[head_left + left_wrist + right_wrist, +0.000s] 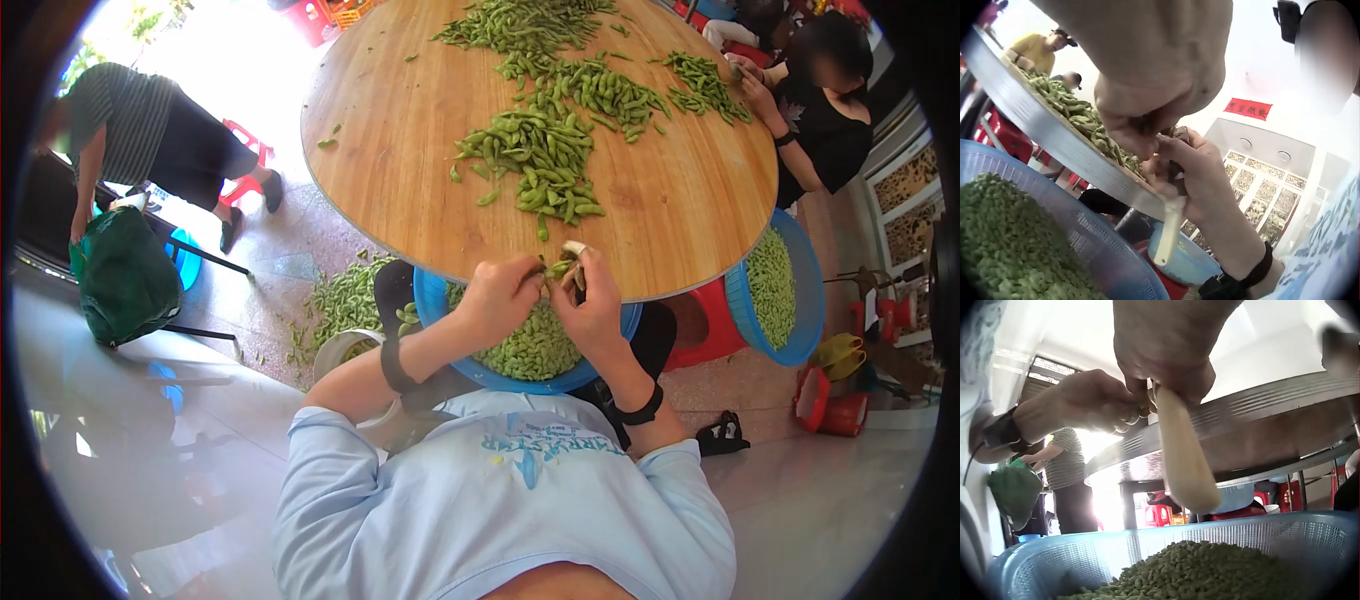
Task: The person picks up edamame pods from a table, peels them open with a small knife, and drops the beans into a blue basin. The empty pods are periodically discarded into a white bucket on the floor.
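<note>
My left hand is just over the table's near edge, its thumb and fingers pinching a green soybean pod. Close beside it, my right hand grips a small cream-handled tool; the fingers hide its working end. In the left wrist view the tool's handle points downward from the right hand. Below both hands sits a blue basket of shelled green beans. Unshelled pods lie heaped on the round wooden table.
More pods are strewn on the floor at left, by a pale bucket. Another blue basket of beans stands at right, beside a red stool. One person sits across at right; another with a green bag stands at left.
</note>
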A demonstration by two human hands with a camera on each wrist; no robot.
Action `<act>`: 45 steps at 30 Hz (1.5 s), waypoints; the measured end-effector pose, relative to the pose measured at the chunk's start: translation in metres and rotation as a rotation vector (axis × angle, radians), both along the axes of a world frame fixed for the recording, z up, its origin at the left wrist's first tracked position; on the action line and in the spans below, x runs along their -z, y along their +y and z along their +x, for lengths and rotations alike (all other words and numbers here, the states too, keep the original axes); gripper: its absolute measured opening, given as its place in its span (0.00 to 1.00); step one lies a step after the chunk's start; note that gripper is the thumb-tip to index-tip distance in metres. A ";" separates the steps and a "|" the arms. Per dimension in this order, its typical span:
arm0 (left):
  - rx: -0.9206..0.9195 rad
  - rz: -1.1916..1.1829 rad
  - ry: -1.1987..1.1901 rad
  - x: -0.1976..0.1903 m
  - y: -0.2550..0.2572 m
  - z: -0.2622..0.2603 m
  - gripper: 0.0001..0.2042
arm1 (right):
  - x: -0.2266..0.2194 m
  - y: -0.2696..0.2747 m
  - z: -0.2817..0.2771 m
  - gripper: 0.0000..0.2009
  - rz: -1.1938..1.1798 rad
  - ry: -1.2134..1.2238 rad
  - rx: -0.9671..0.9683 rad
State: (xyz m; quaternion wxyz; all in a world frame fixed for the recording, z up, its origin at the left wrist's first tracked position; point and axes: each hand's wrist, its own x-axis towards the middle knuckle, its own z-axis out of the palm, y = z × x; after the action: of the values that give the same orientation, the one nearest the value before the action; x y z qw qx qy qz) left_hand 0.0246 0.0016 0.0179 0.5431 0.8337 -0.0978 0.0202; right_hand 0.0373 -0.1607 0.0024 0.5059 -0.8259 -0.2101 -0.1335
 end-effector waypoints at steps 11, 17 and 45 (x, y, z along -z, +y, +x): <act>0.051 0.180 -0.075 -0.017 -0.006 -0.024 0.08 | 0.006 -0.005 -0.006 0.14 -0.084 -0.109 -0.066; 0.087 -0.416 0.178 -0.013 -0.002 -0.021 0.12 | 0.013 -0.001 -0.016 0.08 0.123 0.262 -0.069; -0.067 -0.807 0.705 0.007 0.006 -0.015 0.07 | 0.006 -0.010 -0.028 0.14 0.475 0.653 -0.262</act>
State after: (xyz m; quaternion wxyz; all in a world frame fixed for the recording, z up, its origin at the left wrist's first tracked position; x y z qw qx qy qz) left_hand 0.0098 0.0080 0.0108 0.8193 0.5177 0.1327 -0.2076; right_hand 0.0092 -0.1710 -0.0031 0.7347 -0.6518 -0.1052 0.1560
